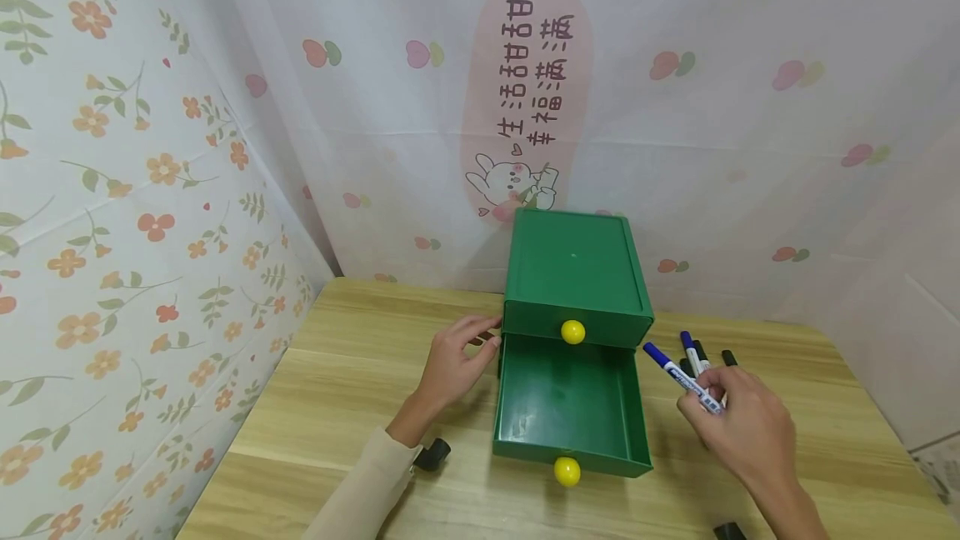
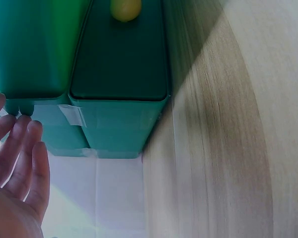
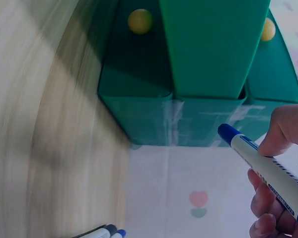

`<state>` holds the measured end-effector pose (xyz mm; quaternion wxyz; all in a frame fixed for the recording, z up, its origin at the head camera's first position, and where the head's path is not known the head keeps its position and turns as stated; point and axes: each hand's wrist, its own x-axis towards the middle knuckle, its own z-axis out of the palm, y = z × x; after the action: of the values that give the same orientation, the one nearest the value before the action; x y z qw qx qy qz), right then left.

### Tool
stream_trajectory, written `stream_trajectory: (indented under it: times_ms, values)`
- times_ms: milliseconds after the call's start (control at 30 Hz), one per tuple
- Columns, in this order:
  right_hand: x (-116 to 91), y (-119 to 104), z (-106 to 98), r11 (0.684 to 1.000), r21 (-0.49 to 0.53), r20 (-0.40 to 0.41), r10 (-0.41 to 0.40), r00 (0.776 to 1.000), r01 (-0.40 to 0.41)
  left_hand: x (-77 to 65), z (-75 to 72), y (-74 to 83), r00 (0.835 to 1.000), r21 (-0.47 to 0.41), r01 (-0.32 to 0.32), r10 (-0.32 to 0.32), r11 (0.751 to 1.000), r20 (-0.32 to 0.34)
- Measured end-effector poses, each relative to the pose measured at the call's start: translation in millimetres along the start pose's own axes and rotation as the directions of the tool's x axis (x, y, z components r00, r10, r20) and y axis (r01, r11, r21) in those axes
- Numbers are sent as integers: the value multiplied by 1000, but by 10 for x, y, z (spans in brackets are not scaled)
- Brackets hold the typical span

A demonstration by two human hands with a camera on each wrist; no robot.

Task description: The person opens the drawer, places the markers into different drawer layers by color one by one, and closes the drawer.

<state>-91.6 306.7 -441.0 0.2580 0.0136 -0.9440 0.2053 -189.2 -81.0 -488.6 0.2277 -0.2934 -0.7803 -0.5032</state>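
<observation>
Your right hand [image 1: 742,419] pinches a blue-capped marker [image 1: 678,373] just right of the pulled-out drawer [image 1: 562,407].
The marker's cap points far and left, toward the green drawer unit [image 1: 573,261], with its long axis slanting from near right to far left; the drawer's right wall stands between it and the drawer's inside. Your left hand [image 1: 457,361] holds nothing, its fingers loosely extended at the unit's left side; you cannot tell how firmly they touch. The open drawer is the middle of three, its yellow knob [image 1: 567,472] toward you. More markers [image 1: 690,348], blue- and black-capped, lie on the tabletop [image 1: 337,390] beyond your right hand, partly hidden by it. A printed cloth [image 1: 375,148] hangs behind.
</observation>
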Motion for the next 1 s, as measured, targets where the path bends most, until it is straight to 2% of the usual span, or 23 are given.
stream_trajectory:
  times_ms: [233, 667, 1000]
  values:
    - [-45, -100, -64, 998, 12, -34, -59, 998, 59, 4, 4, -10, 1000, 1, 6, -6, 1000, 2]
    - [-135, -263, -152, 993, 31, -71, -108, 992, 111, 5, -5, 4, 1000, -4, 4, -4, 1000, 5]
    - [-134, -370, -150, 986, 29, -51, -162, 985, 164, -4, -3, 1, 1000, -5, -12, 12, 1000, -5]
